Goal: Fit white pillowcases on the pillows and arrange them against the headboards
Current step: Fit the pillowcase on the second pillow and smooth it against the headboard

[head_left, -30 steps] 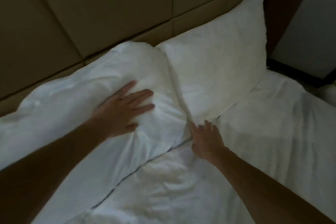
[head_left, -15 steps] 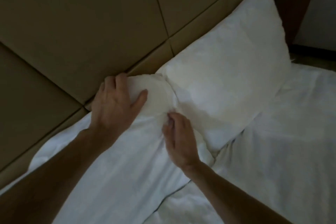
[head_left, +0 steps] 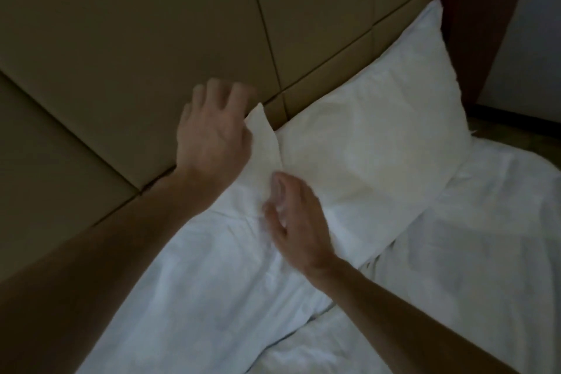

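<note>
A person's left hand (head_left: 212, 136), fingers spread and blurred, touches the top corner of the rumpled white fabric-cased pillow (head_left: 212, 267) against the tan padded panel headboard (head_left: 121, 39); the right hand (head_left: 293, 217), fingers loosely bent, rests on it lower down; a plump white rectangular pillow (head_left: 379, 146) leans on the headboard alongside.

Dim light dulls every colour. The headboard (head_left: 121, 39) is plain olive-tan, crossed by thin dark seams that divide it into large rectangular panels. The left pillow (head_left: 212, 267) is white with a cool bluish cast and no print, though its upper corner looks cream. The right pillow (head_left: 379, 146) is plain white, tinged faintly yellow toward its middle. The sheet (head_left: 485, 252) is plain white, greyed in its folds. A post (head_left: 473, 24) beside the headboard is dark reddish brown. The wall (head_left: 534, 39) past it is pale grey-blue.
</note>
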Motion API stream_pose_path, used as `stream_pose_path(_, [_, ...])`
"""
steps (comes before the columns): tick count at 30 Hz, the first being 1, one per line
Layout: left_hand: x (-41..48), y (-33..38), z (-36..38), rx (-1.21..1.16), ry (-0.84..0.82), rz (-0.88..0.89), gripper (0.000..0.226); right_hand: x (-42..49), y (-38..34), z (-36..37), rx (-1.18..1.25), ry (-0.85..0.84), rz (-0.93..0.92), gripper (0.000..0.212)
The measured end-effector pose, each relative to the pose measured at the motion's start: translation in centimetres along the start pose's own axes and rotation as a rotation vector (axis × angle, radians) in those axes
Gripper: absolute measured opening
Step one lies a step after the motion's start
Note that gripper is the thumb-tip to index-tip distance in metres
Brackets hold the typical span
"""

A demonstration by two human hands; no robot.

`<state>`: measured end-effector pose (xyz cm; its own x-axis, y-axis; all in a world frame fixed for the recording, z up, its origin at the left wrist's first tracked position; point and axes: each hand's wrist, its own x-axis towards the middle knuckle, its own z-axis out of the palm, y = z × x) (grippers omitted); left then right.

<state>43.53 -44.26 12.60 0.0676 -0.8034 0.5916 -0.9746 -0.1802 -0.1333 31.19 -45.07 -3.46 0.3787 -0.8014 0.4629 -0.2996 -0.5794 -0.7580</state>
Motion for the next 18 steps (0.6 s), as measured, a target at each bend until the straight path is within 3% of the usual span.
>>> stream_pose_path(1, [-0.3,0.3,0.2,0.04,-0.033,0.058,0.044,-0.1,-0.2,0.4,0.011,-0.015,-0.01,0.039])
stream_pose_path(5, [-2.6,-1.4,2.2,0.27,-0.284,0.323,0.056,4.8,1.0,-0.4,-0.028,0.213,-0.037,0.041])
stream_pose_path(7, [-4.1,-3.4,3.0,0.313,-0.339,0.391,0.055,8.9,1.1,-1.9,-0.143,0.048,-0.087,0.039])
stream_pose_path(11, [-5.2,-5.5,3.7,0.333,-0.29,0.347,0.059,15.6,-0.1,-3.0,-0.481,-0.5,-0.176,0.019])
stream_pose_path(14, [-5.5,-5.1,4.0,0.332,-0.279,0.324,0.058,17.4,-0.7,-2.7,-0.623,-0.617,-0.223,0.023])
stream_pose_path(18, [-6.0,-4.7,4.1,0.346,-0.262,0.269,0.056,18.3,-0.6,-3.8,-0.516,-0.88,-0.037,0.036])
